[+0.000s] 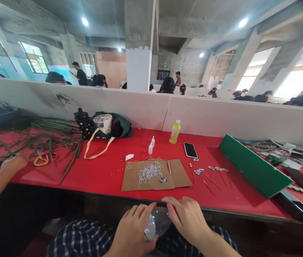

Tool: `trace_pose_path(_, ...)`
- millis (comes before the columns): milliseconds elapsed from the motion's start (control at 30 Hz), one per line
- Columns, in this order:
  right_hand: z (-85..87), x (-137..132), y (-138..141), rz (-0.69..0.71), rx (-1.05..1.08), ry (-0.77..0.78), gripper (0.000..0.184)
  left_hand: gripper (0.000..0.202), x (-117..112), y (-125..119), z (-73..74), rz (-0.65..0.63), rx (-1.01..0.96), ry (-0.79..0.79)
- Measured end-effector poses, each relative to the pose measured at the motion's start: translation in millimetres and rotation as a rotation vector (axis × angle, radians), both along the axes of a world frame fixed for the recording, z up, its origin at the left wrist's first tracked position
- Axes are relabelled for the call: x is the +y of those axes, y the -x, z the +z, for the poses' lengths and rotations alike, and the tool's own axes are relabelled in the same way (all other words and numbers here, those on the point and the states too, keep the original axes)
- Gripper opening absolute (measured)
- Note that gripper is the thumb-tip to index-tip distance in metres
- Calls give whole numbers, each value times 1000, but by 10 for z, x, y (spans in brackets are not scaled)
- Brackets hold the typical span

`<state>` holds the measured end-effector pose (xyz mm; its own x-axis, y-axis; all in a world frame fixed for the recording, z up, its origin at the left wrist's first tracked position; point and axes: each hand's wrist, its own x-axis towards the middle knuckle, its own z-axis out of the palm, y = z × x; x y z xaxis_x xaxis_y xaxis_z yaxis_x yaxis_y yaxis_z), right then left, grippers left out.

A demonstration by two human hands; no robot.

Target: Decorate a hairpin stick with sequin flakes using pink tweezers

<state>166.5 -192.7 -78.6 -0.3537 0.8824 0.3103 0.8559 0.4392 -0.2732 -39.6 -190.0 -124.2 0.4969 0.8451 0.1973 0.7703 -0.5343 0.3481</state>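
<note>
On the long table with a smooth red top, the work is judged to be about half advanced: finished-looking pieces are laid aside, and loose material is left. This material is kept on the flat sheet of creased brown cardboard, placed near the front edge.

Below this edge, above the lap, both hands are seen. By the left hand, the left end of a rounded, transparent, colourless vessel is held, with curved fingers lying side by side and the thumb underneath. By the right hand, its right end is held between bent fingers and thumb; the exact contact of the fingertips is hidden. The vessel is tilted on its side, shiny, with a paler round area at the left. Whether it is glass or plastic cannot be told, nor whether anything is contained.

Right of the cardboard, several thin brownish sticks with bead-covered heads are laid. On the cardboard, one similar stick is seen, beside many tiny multicoloured loose beads, not yet used.
</note>
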Motion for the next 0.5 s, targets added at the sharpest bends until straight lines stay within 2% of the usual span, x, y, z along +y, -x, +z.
trace_pose_path(67, -2, 34, 16, -131, 1, 87, 34, 75, 27, 17, 3, 76, 25, -57)
trace_pose_path(100, 1, 47, 15, -132, 3, 99, 32, 75, 43, 33, 15, 72, 26, -51)
trace_pose_path(167, 11, 61, -11, 11, 10, 1, 31, 78, 74, 71, 65, -35, 0, 41)
trace_pose_path(267, 4, 71, -86, 360, -9, -301, 36, 81, 92, 104, 170, -260, -62, 265)
trace_pose_path(333, -24, 87, -127, 454, -13, -405, 36, 78, 93, 94, 209, -296, -76, 331)
trace_pose_path(433, -81, 130, -132, 359, -6, -331, 34, 77, 117, 56, 167, -206, -48, 230)
trace_pose_path(500, -104, 161, -95, 187, 7, -189, 36, 78, 154, 35, 101, -115, -1, 112)
